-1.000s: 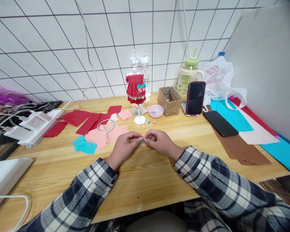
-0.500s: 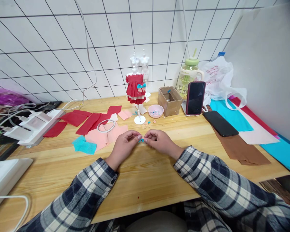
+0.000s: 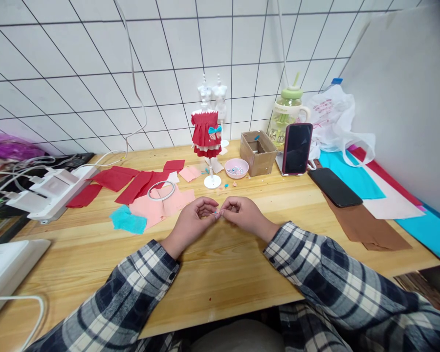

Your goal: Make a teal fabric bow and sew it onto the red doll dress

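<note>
Red-dressed mannequin point(image 3: 204, 134), phones, paper scraps.

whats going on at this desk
A person in a plaid shirt sits at a wooden table, pinching a tiny piece between the fingertips of the left hand and right hand. It is too small to identify. Behind the hands stand a small mannequin in a red paper dress, paper scraps and a pink bowl.

Tiny piece point(image 3: 217, 213) pinched between fingertips too small to identify; pink dish point(image 3: 236, 168) contents indistinct; white device point(image 3: 7, 266) cut off at left edge.
</note>
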`<state>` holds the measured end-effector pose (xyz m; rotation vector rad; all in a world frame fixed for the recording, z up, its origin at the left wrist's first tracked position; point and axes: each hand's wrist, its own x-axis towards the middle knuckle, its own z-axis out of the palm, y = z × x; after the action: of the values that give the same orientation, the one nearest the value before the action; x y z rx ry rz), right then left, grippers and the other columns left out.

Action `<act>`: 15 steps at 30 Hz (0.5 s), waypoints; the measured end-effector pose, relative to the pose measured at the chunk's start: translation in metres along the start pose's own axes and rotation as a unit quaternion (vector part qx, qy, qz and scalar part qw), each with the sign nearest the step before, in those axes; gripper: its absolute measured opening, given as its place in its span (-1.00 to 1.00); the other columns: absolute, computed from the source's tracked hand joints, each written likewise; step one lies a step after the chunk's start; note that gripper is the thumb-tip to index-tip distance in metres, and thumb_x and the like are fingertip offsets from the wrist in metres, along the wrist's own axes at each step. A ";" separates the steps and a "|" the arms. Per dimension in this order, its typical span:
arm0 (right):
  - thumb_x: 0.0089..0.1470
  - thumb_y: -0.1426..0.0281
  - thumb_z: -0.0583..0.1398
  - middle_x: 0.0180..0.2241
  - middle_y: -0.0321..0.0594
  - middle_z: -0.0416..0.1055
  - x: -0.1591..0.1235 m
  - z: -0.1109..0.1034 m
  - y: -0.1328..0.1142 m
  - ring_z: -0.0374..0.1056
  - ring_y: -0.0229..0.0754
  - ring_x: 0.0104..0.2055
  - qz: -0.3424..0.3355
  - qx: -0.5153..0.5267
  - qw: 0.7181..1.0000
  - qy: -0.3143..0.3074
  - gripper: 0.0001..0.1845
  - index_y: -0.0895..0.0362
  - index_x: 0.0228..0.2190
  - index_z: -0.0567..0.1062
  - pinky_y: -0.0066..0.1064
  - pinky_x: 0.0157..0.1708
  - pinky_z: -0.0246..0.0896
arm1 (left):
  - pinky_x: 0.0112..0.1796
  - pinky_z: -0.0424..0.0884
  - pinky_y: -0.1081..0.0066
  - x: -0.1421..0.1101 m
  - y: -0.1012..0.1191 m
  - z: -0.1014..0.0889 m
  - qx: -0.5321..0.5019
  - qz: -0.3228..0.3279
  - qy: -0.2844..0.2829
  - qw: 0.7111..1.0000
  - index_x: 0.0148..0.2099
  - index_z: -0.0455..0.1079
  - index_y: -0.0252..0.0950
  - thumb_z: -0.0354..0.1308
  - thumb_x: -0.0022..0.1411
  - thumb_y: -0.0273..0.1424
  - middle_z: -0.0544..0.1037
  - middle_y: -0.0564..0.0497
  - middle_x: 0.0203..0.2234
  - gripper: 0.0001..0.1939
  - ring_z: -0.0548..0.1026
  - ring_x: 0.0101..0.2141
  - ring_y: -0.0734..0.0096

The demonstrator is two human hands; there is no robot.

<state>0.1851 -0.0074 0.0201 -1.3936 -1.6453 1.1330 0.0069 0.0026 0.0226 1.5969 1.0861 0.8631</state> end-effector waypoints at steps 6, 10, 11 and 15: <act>-0.09 0.41 0.21 -0.67 -0.41 0.29 -0.001 0.002 0.001 0.18 -0.36 -0.58 -0.013 0.026 0.999 -0.020 -0.92 0.15 -0.51 0.51 -0.53 -0.54 0.03 | -0.26 0.43 0.40 -0.001 -0.002 0.001 0.046 0.023 -0.049 0.997 -0.14 0.33 -0.27 0.23 0.09 -0.35 0.53 0.02 -0.36 -0.73 0.50 -0.34 0.43; -0.06 0.40 0.21 -0.65 -0.41 0.30 -0.001 0.002 0.000 0.17 -0.36 -0.57 -0.019 0.013 0.999 -0.022 -0.92 0.16 -0.50 0.49 -0.53 -0.53 0.03 | -0.25 0.40 0.42 -0.001 -0.004 0.001 0.048 0.038 -0.058 0.996 -0.11 0.30 -0.26 0.21 0.11 -0.39 0.52 0.03 -0.34 -0.72 0.48 -0.32 0.45; -0.04 0.38 0.21 -0.64 -0.40 0.30 -0.001 0.001 -0.001 0.17 -0.36 -0.57 -0.015 0.010 1.000 -0.019 -0.90 0.16 -0.49 0.48 -0.53 -0.54 0.03 | -0.26 0.39 0.43 -0.001 -0.005 0.000 0.042 0.034 -0.050 0.997 -0.11 0.30 -0.26 0.21 0.11 -0.38 0.51 0.03 -0.35 -0.72 0.48 -0.32 0.45; 0.00 0.28 0.22 -0.63 -0.38 0.31 0.000 0.000 -0.001 0.19 -0.35 -0.59 0.004 0.020 0.999 -0.025 -0.82 0.16 -0.46 0.48 -0.52 -0.57 0.04 | -0.32 0.36 0.46 0.001 -0.004 -0.002 -0.019 -0.004 -0.029 0.999 -0.11 0.26 -0.26 0.26 0.09 -0.31 0.49 0.07 -0.40 -0.66 0.47 -0.38 0.48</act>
<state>0.1852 -0.0075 0.0209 -1.3588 -1.6435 1.2082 0.0046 0.0041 0.0197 1.5760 1.0292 0.8228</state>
